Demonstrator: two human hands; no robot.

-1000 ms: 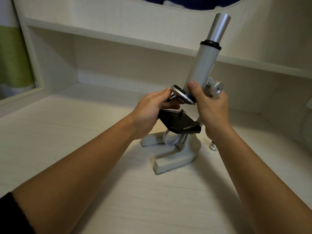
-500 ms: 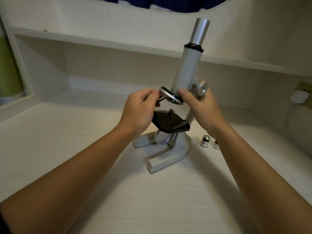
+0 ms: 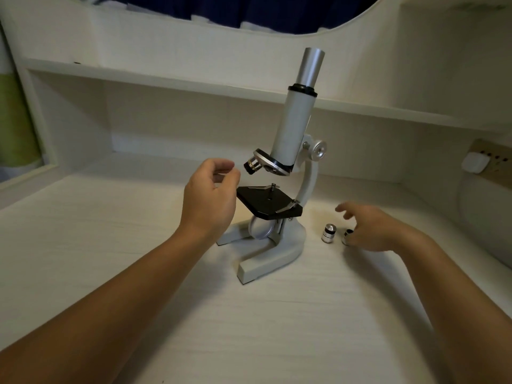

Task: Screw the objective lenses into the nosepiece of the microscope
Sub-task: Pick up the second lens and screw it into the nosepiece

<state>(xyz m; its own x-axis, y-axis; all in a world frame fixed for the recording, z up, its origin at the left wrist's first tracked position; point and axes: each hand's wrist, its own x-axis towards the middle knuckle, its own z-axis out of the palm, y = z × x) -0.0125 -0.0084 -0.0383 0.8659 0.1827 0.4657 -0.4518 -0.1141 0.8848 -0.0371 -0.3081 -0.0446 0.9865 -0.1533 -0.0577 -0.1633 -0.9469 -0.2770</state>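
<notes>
A light grey microscope (image 3: 291, 128) stands on the white desk. One objective lens (image 3: 252, 165) sits in its nosepiece (image 3: 273, 163), pointing down-left above the black stage (image 3: 268, 202). My left hand (image 3: 210, 198) hovers just left of that lens, fingers curled and apart, holding nothing. Two loose lenses stand on the desk to the right of the base: a silver one (image 3: 329, 232) stands free, and a second lens (image 3: 347, 236) is partly hidden under the fingers of my right hand (image 3: 371, 228), which touches it. I cannot tell if the fingers grip it.
The desk (image 3: 277, 314) has a shelf (image 3: 166, 79) across the back. A wall socket with a white plug (image 3: 475, 162) is at the far right. A green object (image 3: 13, 128) is at the left edge.
Both hands have let go of the nosepiece. My left hand drew back to the left, baring the mounted lens. My right hand dropped to the desk onto the right loose lens.
</notes>
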